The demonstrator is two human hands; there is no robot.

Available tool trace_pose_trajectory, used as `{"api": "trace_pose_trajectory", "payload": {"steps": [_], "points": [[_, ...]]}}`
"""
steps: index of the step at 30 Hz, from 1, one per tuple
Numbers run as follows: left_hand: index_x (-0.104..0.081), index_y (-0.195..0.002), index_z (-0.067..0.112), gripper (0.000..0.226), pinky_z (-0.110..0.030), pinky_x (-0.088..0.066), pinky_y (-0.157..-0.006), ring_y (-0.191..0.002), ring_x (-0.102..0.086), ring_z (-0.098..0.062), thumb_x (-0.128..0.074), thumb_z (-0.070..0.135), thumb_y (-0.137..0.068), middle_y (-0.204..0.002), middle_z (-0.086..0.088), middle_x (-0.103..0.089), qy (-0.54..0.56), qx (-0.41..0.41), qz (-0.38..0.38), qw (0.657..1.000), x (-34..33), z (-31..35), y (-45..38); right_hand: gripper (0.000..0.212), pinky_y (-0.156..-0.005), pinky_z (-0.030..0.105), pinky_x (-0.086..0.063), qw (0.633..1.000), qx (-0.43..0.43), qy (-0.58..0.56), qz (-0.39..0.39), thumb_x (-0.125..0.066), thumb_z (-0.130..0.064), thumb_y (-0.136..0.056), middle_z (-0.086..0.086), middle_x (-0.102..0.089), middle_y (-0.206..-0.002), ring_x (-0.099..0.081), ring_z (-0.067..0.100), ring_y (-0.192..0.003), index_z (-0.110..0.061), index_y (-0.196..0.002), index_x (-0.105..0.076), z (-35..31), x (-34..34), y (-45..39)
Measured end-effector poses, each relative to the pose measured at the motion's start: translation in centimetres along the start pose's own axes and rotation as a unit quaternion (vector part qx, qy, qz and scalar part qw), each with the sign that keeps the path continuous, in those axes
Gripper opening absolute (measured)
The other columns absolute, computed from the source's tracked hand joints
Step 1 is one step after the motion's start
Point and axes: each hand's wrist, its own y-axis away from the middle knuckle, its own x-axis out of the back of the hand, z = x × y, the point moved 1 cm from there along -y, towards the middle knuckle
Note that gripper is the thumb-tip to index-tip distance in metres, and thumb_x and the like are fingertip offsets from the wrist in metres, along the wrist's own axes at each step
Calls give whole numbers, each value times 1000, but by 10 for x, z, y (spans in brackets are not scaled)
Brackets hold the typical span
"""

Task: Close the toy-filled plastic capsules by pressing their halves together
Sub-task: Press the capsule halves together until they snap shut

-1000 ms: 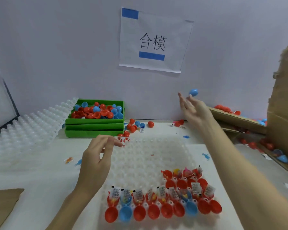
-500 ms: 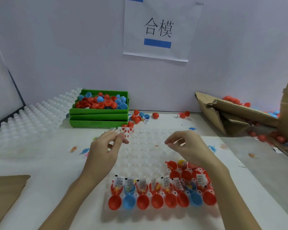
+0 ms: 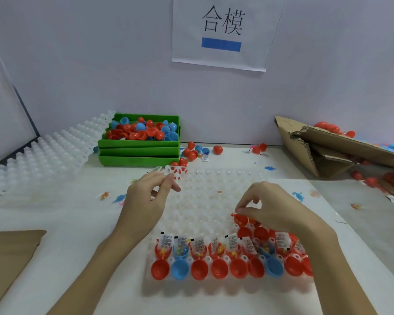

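An open red plastic capsule (image 3: 241, 219) in the clear dimpled plastic tray (image 3: 203, 201) is pinched by the right hand (image 3: 275, 208); the left hand (image 3: 146, 201) is held above the tray, fingers loosely curled, nothing gripped

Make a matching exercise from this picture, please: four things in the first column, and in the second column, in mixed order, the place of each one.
Things:
1. green trays
2. paper sign
3. torn cardboard box
4. open capsules

Places:
A. on the back wall
B. in the near rows of the white holder, below the hands
C. stacked at the back left of the table, top one full of red and blue halves
D. at the far right of the table

Pairs: 1-C, 2-A, 3-D, 4-B
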Motion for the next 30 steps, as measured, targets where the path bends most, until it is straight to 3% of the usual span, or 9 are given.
{"api": "trace_pose_trajectory", "payload": {"steps": [11,15,17,22,27,30], "points": [[-77,-83,19,41,-38,-59,-76,-94,-66,-6,-48,43,-101,-94,11,-72,-9,5,-3,1000,1,2,1,10,-71,17,-49,998,-9,-55,-1,-73,-31,-96,-23,-70,-94,-63,5,-87,-38,-95,-80,14,11,5],[-73,-93,21,17,-21,-54,-67,-82,-64,-6,-60,20,-104,-93,11,-71,-87,28,44,995,7,-14,-6,7,-71,17,-49,999,0,-43,-30,-76,-34,-93,-25,-70,-90,-61,5,-89,-38,-95,-81,9,6,4],[-69,-106,20,17,-14,-46,-65,-79,-60,-9,-62,5,-100,-97,4,-67,-143,60,46,987,13,-28,-9,7,-66,14,-45,999,-3,-28,-27,-76,-30,-93,-23,-69,-89,-61,4,-87,-35,-95,-81,7,2,2],[-71,-111,10,22,-41,-47,-87,-97,-57,-30,-63,-4,-97,-106,-7,-64,-209,108,14,972,19,-51,-10,4,-58,8,-40,1000,-3,0,-16,-75,-29,-93,-21,-67,-87,-60,2,-81,-32,-94,-78,1,-2,1],[-75,-97,13,14,-31,-39,-79,-89,-55,-29,-66,2,-97,-96,-3,-65,-196,79,46,976,18,-43,-11,7,-65,15,-37,997,1,-54,56,-75,-34,-92,-21,-67,-87,-57,3,-84,-37,-86,-73,3,8,3],[-76,-92,15,9,-14,-44,-69,-76,-60,-16,-70,9,-97,-89,2,-71,-111,56,63,990,15,-25,-8,8,-64,15,-36,989,11,-86,123,-75,-35,-92,-21,-66,-87,-55,4,-82,-38,-85,-72,-1,9,2]]}}
